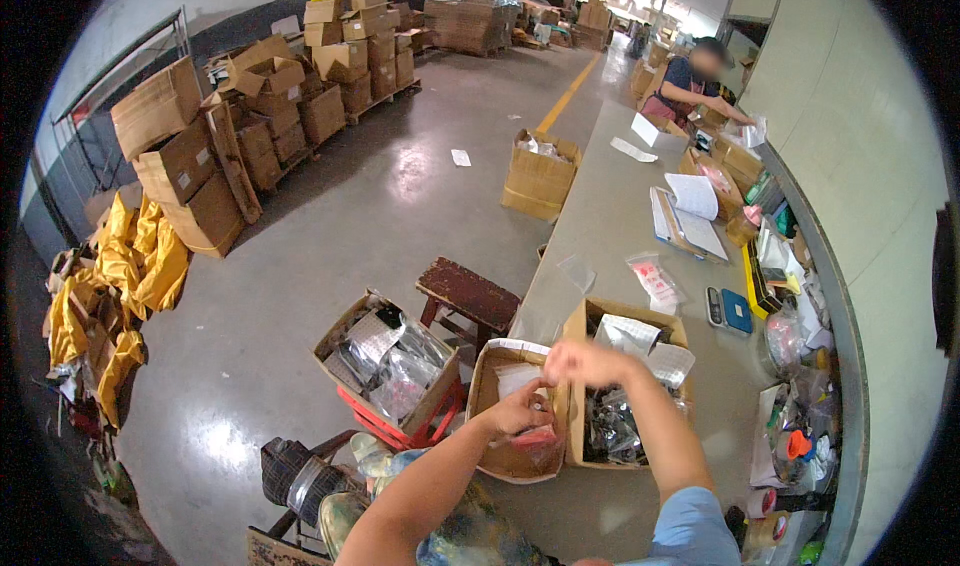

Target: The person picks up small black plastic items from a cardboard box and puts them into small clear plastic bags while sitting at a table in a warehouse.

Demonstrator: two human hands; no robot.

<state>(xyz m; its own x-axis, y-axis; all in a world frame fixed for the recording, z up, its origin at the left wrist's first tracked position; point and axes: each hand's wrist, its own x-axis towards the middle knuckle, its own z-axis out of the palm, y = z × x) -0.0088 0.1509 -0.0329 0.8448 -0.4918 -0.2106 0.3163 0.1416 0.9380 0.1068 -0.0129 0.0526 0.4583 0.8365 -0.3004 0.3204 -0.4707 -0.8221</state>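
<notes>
My left hand [518,413] is over a small open cardboard box [482,458], its fingers curled in and one finger reaching toward my right hand. What it pinches, if anything, is too small to name. Just above and right of it, my right hand [588,364] is closed and slightly blurred, near the shared wall of two boxes; its contents are hidden. In the small box, a clear plastic bag [512,380] lies behind my left hand and a bag with red print [538,442] lies below it. A larger carton [577,436] beside it holds dark parts in clear bags [617,428].
A carton of bagged parts [400,351] rests on a red stool [365,413] at left, near a wooden bench [470,294]. On the table [600,226] are a blue scale [730,311], an open notebook [690,216] and a printed bag [656,280]. A co-worker [690,86] sits farther along.
</notes>
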